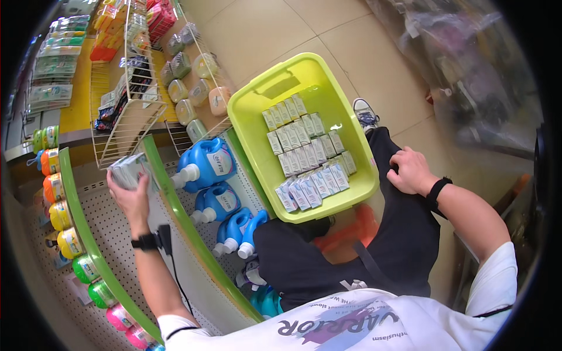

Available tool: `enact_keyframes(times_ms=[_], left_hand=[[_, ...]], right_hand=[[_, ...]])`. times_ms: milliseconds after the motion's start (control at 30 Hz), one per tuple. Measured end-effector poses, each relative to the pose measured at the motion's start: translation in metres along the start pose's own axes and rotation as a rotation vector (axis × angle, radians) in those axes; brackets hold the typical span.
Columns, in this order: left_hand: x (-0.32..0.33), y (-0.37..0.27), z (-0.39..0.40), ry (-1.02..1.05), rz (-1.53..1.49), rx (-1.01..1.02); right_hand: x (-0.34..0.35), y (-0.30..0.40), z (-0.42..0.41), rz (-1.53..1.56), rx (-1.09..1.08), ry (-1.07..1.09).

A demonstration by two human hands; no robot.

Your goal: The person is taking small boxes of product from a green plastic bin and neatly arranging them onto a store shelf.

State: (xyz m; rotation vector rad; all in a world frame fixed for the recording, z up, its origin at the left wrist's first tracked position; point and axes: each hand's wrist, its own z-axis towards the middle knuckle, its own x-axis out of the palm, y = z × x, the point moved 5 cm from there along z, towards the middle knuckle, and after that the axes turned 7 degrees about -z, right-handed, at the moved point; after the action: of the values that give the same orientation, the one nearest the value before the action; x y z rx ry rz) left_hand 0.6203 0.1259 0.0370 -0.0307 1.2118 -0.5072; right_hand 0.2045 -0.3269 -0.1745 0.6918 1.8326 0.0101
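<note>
My left hand [131,193] grips a small stack of flat printed packets [131,169] over the perforated metal shelf [162,237], close to the corner of a wire rack. On my thigh rests my right hand [408,170], its fingers curled and nothing visible in them. A lime-green plastic tub [303,57] stands in front of me, beside the shelf edge. Inside it, several small cartons [298,147] are lined up in rows, and a nearer group of cartons [311,186] lies with blue-and-white faces up.
Blue detergent jugs [215,160] line the lower shelf at left. Round colourful containers [68,215] edge another shelf. A wire basket [127,101] holds packets, with soap boxes [197,90] beyond. Plastic sheeting [465,70] drapes goods at right. An orange-red stool [351,232] is under me.
</note>
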Motion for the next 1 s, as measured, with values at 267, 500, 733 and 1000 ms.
enact_keyframes(times_ms=[267, 500, 733, 1000], left_hand=[[0.194, -0.151, -0.084, 0.497, -0.266, -0.028], [0.414, -0.111, -0.112, 0.668, 0.019, -0.551], [0.510, -0.104, -0.113, 0.552, 0.143, -0.434], [0.532, -0.099, -0.132, 0.679, 0.217, -0.521]], right_hand=[[0.004, -0.012, -0.004, -0.019, -0.006, 0.005], [0.003, -0.015, -0.003, 0.104, -0.043, -0.105], [-0.012, -0.024, 0.006, 0.150, -0.078, -0.051], [-0.013, -0.022, 0.013, 0.127, -0.067, -0.060]])
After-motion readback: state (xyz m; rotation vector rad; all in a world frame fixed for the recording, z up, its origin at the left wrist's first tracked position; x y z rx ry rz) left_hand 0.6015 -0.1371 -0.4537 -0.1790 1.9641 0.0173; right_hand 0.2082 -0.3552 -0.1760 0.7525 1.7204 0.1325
